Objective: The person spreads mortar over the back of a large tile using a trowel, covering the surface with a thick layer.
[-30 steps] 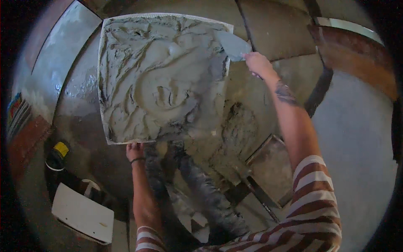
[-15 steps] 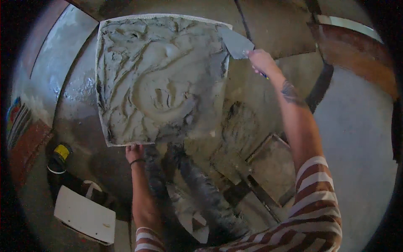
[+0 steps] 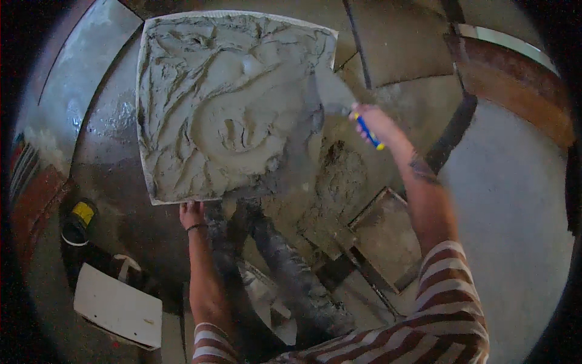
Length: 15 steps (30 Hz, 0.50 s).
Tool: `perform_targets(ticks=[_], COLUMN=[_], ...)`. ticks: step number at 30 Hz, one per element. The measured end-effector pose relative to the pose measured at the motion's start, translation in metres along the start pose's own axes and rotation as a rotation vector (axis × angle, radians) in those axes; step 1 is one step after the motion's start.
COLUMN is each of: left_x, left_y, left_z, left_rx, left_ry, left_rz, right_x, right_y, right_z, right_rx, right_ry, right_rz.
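A large, squarish white-edged panel (image 3: 176, 201) lies in front of me. Thick grey mortar (image 3: 224, 121) coats it, ridged and uneven, with two short gouges near the middle. My left hand (image 3: 193, 213) is closed on the panel's near edge, left of centre; its fingertips are partly hidden. In my right hand (image 3: 377, 126) is a trowel with a blue and yellow handle (image 3: 368, 130). The trowel's flat grey blade (image 3: 333, 91), slightly blurred, overlaps the panel's right edge and meets the mortar there.
Dark mortar is heaped on the floor (image 3: 342, 176) right of the panel. Nearer me lies a shallow rectangular frame (image 3: 388, 242). At lower left are a black bucket with a yellow label (image 3: 82, 215) and a white box-like object (image 3: 118, 306). A big grey sheet (image 3: 509, 206) extends along the right.
My right hand has drawn the trowel from the panel's far right corner toward me along the right edge, turning the handle into view. My left hand keeps its place on the near edge.
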<state>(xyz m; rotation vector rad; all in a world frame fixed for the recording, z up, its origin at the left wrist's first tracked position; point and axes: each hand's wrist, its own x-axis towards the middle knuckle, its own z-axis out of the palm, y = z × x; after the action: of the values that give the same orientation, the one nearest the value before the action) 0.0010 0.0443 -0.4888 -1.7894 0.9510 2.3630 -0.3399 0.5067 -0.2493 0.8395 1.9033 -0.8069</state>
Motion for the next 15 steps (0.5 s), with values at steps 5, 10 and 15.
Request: perform_targets(ticks=[5, 10, 15], left_x=[-0.016, -0.002, 0.041], left_y=[-0.004, -0.013, 0.027], left_z=[0.024, 0.013, -0.06], left_rx=[0.032, -0.091, 0.118], left_ry=[0.134, -0.124, -0.116], left_rz=[0.019, -0.06, 0.223], right_x=[-0.056, -0.058, -0.074], right_y=[0.076, 0.098, 0.107], right_z=[0.05, 0.044, 0.106], right_rx=[-0.08, 0.117, -0.049], right_ry=[0.002, -0.004, 0.035], right_rz=[0.102, 0.088, 0.013])
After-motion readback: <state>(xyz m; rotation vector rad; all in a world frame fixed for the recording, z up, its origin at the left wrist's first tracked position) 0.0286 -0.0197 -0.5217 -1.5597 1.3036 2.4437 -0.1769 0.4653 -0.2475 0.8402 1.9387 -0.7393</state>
